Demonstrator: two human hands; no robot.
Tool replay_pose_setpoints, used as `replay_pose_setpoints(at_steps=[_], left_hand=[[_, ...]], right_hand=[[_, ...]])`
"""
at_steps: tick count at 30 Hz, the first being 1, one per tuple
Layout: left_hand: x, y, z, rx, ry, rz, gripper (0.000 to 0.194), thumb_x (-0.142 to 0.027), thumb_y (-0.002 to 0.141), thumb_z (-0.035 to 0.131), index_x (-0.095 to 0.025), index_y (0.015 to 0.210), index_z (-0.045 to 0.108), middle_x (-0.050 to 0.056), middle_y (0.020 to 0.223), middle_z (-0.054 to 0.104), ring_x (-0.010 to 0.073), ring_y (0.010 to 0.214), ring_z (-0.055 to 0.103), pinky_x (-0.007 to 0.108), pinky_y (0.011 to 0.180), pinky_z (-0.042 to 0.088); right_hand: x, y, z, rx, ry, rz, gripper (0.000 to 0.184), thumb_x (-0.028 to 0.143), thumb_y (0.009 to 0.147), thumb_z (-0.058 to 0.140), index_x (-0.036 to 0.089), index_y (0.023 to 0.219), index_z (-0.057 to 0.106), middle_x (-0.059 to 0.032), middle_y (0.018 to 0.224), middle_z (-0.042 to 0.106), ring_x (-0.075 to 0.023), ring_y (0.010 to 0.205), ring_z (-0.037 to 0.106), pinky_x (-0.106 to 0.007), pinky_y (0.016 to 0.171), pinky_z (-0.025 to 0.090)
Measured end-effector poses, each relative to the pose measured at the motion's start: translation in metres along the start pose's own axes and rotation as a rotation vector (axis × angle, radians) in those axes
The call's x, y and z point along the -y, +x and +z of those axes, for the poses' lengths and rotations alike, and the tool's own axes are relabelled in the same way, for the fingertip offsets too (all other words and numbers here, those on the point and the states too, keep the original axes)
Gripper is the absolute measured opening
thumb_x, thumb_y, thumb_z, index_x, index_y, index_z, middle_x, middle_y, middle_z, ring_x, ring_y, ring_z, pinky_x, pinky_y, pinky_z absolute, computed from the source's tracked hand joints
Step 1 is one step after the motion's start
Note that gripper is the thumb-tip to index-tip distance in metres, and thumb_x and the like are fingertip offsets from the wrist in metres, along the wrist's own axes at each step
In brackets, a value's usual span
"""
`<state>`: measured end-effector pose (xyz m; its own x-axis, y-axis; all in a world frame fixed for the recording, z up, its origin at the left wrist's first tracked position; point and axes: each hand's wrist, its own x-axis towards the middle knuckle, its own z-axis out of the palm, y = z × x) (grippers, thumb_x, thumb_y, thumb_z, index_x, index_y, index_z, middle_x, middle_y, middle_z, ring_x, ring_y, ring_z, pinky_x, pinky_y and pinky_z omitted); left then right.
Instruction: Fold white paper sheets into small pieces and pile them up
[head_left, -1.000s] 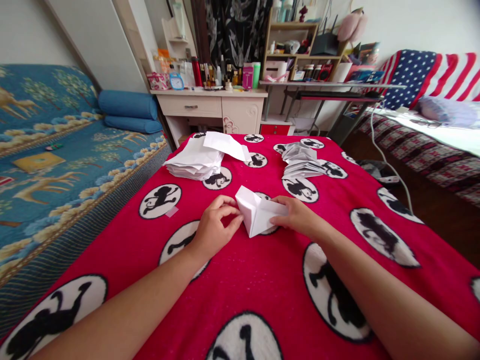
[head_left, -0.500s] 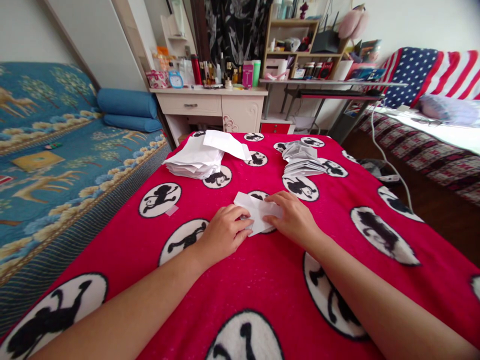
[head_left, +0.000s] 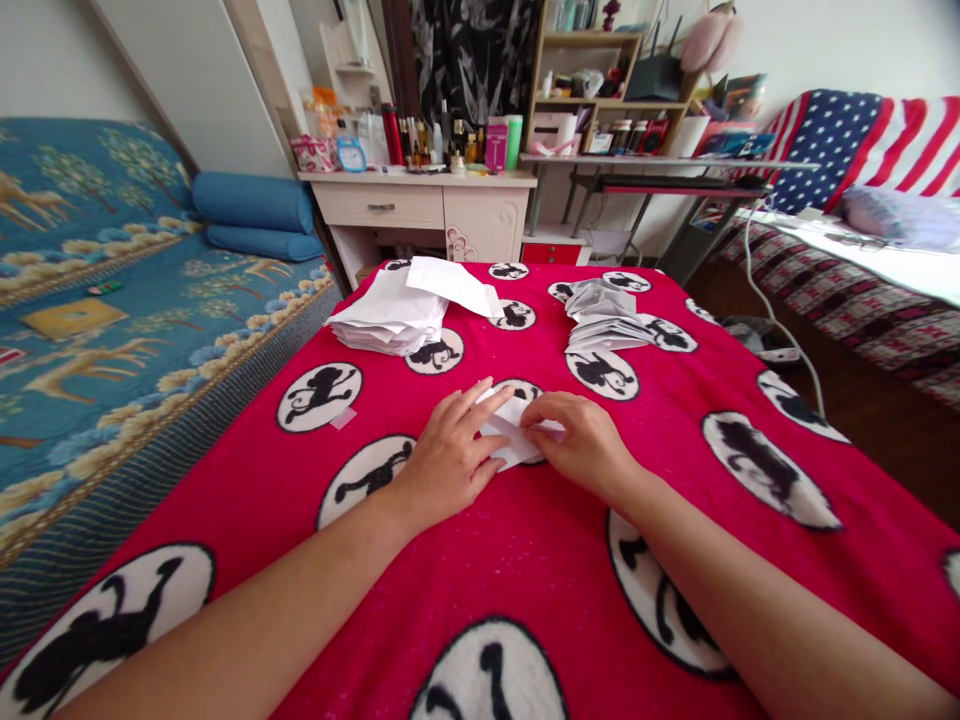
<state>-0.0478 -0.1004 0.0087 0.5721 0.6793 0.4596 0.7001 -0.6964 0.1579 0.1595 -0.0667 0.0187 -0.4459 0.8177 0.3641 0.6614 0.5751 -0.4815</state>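
Observation:
A small folded sheet of white paper point(head_left: 507, 426) lies on the red cloth between my hands. My left hand point(head_left: 454, 445) rests on its left side with the fingers spread, pressing it down. Thumb and fingers of my right hand point(head_left: 574, 437) pinch the paper's right part, which lifts a little off the cloth. My fingers cover part of both ends of the paper. Beyond my left hand sits a thick stack of white sheets point(head_left: 390, 312), a loose sheet on top. Beyond my right hand is a pile of folded papers point(head_left: 606, 318).
The table wears a red cloth point(head_left: 480, 570) with black figures in white ovals. A small clear scrap point(head_left: 343, 418) lies at its left. A blue sofa point(head_left: 135, 340) stands left, a white dresser point(head_left: 420, 205) behind, a bed point(head_left: 862, 280) right, with a white cable point(head_left: 772, 300) hanging.
My left fingers have stretched out further over the paper. The right fingers have closed into a pinch and drawn slightly left, folding the right part inward. Both paper piles are unchanged.

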Motion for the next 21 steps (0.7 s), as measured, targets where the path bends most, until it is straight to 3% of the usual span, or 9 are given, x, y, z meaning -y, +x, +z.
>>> replay_pose_setpoints(at_steps=[3,7,11,15,21], left_hand=[[0.002,-0.001,0.001,0.034,0.000,0.021,0.023,-0.023,0.090,0.055,-0.022,0.108,0.068,0.005,0.135,0.058,0.0269,0.133,0.043,0.054,0.113,0.029],[0.005,-0.003,0.007,0.036,-0.052,0.024,0.023,-0.023,0.091,0.054,-0.019,0.109,0.067,0.006,0.114,0.069,0.0207,0.109,0.061,0.048,0.109,0.036],[0.006,-0.004,0.010,0.026,-0.100,-0.008,0.022,-0.025,0.090,0.056,-0.017,0.108,0.067,0.008,0.108,0.070,0.0208,0.103,0.062,0.041,0.097,0.046],[0.006,-0.004,0.011,0.022,-0.127,-0.016,0.022,-0.024,0.090,0.056,-0.017,0.108,0.067,0.008,0.105,0.070,0.0205,0.100,0.061,0.038,0.092,0.049],[0.006,-0.004,0.011,0.018,-0.141,-0.009,0.020,-0.023,0.090,0.057,-0.018,0.106,0.068,0.007,0.103,0.069,0.0200,0.100,0.059,0.038,0.091,0.049]], right_hand=[[0.006,-0.001,-0.003,0.074,-0.031,-0.010,0.007,0.018,0.079,0.062,0.019,0.077,0.069,-0.0041,0.084,0.068,-0.0162,0.078,0.061,-0.026,0.071,0.043],[0.006,0.000,-0.005,0.130,-0.068,0.061,0.019,0.028,0.086,0.058,0.019,0.071,0.067,-0.0039,0.081,0.067,-0.0143,0.072,0.060,-0.025,0.064,0.040],[-0.003,0.001,-0.002,0.063,-0.119,0.218,0.007,0.020,0.079,0.063,0.019,0.085,0.067,-0.0037,0.085,0.068,-0.0153,0.074,0.060,-0.025,0.064,0.041],[-0.010,0.000,-0.002,0.021,-0.217,0.249,0.030,0.028,0.074,0.069,0.019,0.103,0.065,-0.0068,0.103,0.066,-0.0195,0.092,0.060,-0.029,0.076,0.043],[-0.009,0.003,-0.009,0.143,-0.188,0.449,0.040,0.042,0.069,0.072,0.021,0.103,0.066,-0.0033,0.092,0.069,-0.0191,0.080,0.061,-0.028,0.066,0.039]])
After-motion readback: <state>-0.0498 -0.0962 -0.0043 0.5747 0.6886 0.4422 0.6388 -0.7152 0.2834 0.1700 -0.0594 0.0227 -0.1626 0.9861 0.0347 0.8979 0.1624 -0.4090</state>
